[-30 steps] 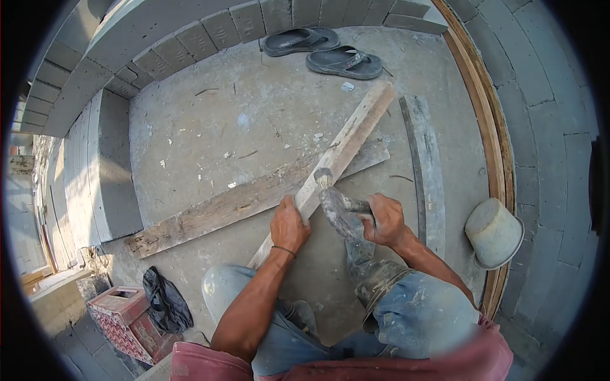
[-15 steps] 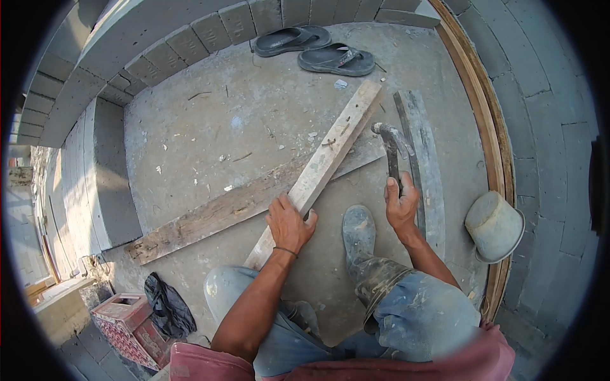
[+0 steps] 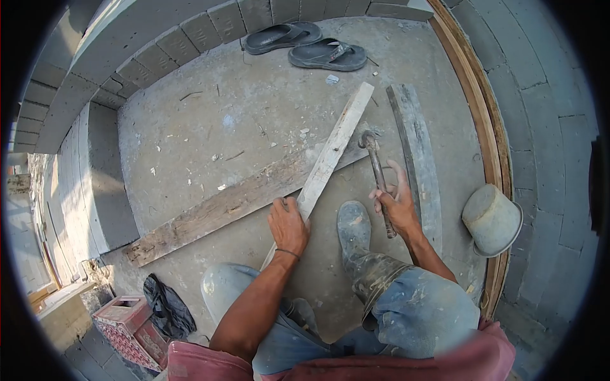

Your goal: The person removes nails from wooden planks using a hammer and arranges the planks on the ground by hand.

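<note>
My left hand (image 3: 289, 227) is closed around a pale wooden batten (image 3: 337, 146), which slants away from me across a wider, weathered plank (image 3: 213, 219) on the floor. In my right hand (image 3: 400, 208) is a claw hammer (image 3: 375, 162), its handle pinched between thumb and fingers while at least one finger stretches out loosely. The hammer's head points away from me, close to the right side of the batten and above the end of the plank. The batten's lower end is hidden behind my left hand and forearm.
A grey board (image 3: 416, 159) lies right of the hammer. Dark sandals (image 3: 327, 54) rest by the block wall at the back. An upturned bucket (image 3: 490, 221) stands at right, beside wooden strips (image 3: 476, 105). A red crate (image 3: 130, 330) and black bag (image 3: 168, 308) sit lower left.
The batten has been rolled, so the bent nails on its upper face no longer show there. The hammer has turned in my right hand, whose grip has loosened with fingers extending.
</note>
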A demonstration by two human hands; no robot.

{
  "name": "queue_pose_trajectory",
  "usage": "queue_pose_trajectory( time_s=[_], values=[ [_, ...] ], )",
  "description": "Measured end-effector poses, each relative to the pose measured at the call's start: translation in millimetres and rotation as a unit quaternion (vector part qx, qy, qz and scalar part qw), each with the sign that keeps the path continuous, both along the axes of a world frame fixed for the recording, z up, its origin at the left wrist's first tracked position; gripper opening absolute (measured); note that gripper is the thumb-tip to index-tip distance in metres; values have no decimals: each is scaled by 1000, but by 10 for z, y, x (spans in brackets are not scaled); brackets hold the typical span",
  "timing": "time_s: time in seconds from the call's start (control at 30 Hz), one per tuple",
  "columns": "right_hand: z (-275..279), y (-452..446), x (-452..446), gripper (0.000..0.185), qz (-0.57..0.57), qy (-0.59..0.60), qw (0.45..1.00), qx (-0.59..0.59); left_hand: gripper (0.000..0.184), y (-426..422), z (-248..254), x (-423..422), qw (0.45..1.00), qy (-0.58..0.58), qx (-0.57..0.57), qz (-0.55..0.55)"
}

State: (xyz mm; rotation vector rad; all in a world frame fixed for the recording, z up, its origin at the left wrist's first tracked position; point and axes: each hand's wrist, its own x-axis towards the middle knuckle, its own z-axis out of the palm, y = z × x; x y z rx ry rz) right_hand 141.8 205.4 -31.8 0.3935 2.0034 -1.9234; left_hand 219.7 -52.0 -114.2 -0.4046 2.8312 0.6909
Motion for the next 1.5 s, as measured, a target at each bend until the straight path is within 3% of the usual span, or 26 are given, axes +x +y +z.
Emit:
queue_pose_trajectory(
  time_s=[0.13,0.2,0.27,0.33,0.37,0.4,0.47,0.5,0.53,0.6,0.67,0.73,0.87,1.07,1.37,1.5],
  values=[
    [294,185,-239,46,89,-14,994,-64,65,-32,13,-37,999,3,47,-13],
    [556,183,-353,46,65,-5,969,-236,70,-14,26,-15,997,5,82,11],
    [711,161,-401,50,83,44,954,-284,74,-46,-82,42,995,-45,92,11],
    [798,188,-430,45,168,76,982,-42,79,-105,-286,81,990,-96,106,13],
    [752,190,-442,47,207,94,968,106,82,-155,-385,78,984,-105,141,-10],
    [660,180,-457,47,206,93,968,107,85,-178,-475,100,977,-115,175,-35],
    [441,78,-473,32,242,319,872,282,87,-77,-310,149,986,-94,137,-22],
    [354,-46,-411,30,155,277,929,192,89,-29,-231,153,992,-72,99,-7],
    [228,-37,-426,30,153,276,929,195,89,-18,-235,139,992,-72,100,-10],
    [-8,-10,-498,34,87,166,977,-101,91,-12,-245,151,997,-47,66,-4],
    [-20,-100,-604,36,22,174,980,-91,90,2,-245,157,998,-40,42,-8],
    [-47,-140,-768,36,-33,132,970,-202,90,2,-248,153,999,-32,16,-16],
    [-165,-346,-1046,37,-65,80,946,-308,83,4,-308,161,998,-41,4,-36],
    [-308,-552,-1200,36,-64,76,961,-258,81,-15,-305,150,998,-43,2,-50],
    [-216,-503,-1202,35,13,105,949,-297,83,-82,-358,130,996,-65,11,-58],
    [-196,-568,-1196,34,-35,99,959,-264,84,-68,-360,135,996,-66,10,-59]
  ],
)
